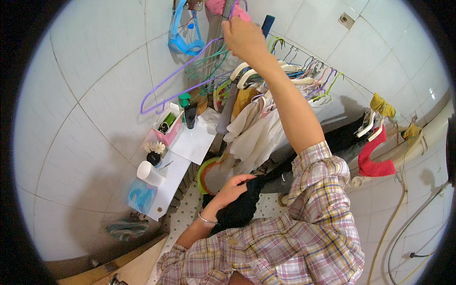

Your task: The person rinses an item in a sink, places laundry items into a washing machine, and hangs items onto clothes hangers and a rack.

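Note:
My right hand (245, 37) is raised high, its fingers closed around the upper part of a purple clothes hanger (178, 67). The hanger's loop reaches out to the left, and no garment shows on it. Lower down, my left hand (231, 192), with a bangle at the wrist, pinches a black cloth garment (238, 210) between thumb and fingers. The garment droops in front of my plaid shirt, and part of it is hidden by my forearm. Beyond my right arm, garments on hangers, among them a white garment (256, 131), hang from a line (295, 48).
A white shelf (178, 167) along the left wall bears a tissue box (169, 123), a dark tube (190, 115), and a white cup (149, 172). A blue plastic item (187, 44) hangs above. Red cloth (374, 160) and a yellow hose (386, 231) hang on the right. Below stands a green-rimmed basin (201, 176).

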A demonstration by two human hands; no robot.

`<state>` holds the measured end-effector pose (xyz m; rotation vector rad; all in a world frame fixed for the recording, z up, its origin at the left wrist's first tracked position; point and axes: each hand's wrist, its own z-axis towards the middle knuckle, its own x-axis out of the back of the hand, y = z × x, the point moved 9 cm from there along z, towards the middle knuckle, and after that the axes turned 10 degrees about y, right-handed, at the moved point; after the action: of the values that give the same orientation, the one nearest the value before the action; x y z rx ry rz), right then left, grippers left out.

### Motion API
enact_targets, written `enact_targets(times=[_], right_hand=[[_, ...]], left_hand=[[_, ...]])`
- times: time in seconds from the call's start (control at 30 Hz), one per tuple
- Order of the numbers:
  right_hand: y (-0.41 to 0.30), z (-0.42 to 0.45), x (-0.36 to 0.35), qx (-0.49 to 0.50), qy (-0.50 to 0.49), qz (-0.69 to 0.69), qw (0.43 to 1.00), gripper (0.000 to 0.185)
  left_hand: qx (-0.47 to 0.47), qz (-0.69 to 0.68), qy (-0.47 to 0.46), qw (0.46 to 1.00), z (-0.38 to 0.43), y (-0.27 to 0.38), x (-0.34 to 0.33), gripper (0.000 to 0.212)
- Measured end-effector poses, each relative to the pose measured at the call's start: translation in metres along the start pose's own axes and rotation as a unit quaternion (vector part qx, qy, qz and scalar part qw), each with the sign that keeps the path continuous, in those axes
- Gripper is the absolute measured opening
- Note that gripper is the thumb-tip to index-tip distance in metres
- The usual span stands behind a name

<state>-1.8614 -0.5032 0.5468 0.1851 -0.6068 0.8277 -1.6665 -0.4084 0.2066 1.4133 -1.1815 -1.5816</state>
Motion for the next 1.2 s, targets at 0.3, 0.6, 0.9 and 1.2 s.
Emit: enact_targets(times=[0.3,0.6,0.9,1.2], right_hand=[[0.068,-0.143,0.171,-0.31,-0.018,0.514,0.8,0.016],[0.061,-0.389,0.252,-0.49,-0.046,0.19,0.849,0.019],[0.084,-0.49,0.268,-0.597,0.127,0.233,0.757,0.018],[0.052,-0.478,0.254,-0.465,0.107,0.074,0.876,0.01]], left_hand=[[0.002,0.104,0.048,0.993,0.069,0.003,0.011,0.024],[-0.067,0.233,0.071,0.967,0.108,0.018,0.006,0.022],[-0.061,0.308,-0.018,0.949,0.111,0.034,-0.029,0.028],[-0.085,0.306,0.007,0.948,0.116,0.036,-0.021,0.027]])
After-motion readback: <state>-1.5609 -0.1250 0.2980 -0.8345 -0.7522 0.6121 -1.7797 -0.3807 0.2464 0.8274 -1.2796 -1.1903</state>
